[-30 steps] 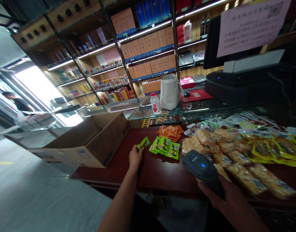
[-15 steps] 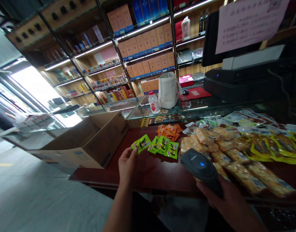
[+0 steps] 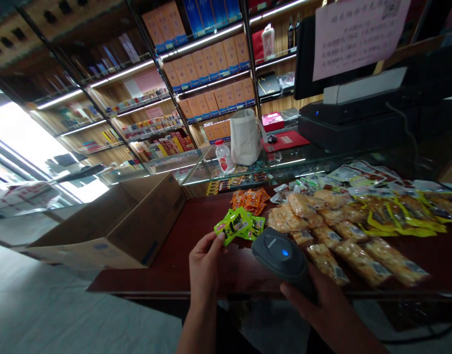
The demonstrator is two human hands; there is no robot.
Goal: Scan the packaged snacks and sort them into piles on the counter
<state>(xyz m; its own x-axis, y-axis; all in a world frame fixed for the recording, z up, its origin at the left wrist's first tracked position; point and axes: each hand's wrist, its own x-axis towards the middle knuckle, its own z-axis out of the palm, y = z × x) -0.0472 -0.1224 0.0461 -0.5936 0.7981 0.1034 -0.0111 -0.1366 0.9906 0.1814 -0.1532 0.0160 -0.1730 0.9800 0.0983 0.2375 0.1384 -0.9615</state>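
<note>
My left hand (image 3: pixel 206 258) pinches a green snack packet (image 3: pixel 233 225) by its lower left corner. The packet is raised over the dark red counter, in front of more green packets (image 3: pixel 256 227) that it partly hides. In my right hand (image 3: pixel 322 305) is a black barcode scanner (image 3: pixel 281 255) with a blue light on top, its head turned toward the held packet. Orange packets (image 3: pixel 250 199) lie in a pile just behind the green ones. To the right, clear-wrapped pastries (image 3: pixel 362 263) are spread in rows close to the scanner.
An open cardboard box (image 3: pixel 119 246) stands at the left end of the counter (image 3: pixel 196 275). Yellow-edged packs (image 3: pixel 403 214) lie at the right. Behind are a bottle (image 3: pixel 225 160), a white bag (image 3: pixel 245 140) and a monitor (image 3: pixel 305 59) with a pink sheet.
My left hand has moved right with the green packet, now in front of the other green packets. The scanner has come nearer to it. The view has shifted slightly right.
</note>
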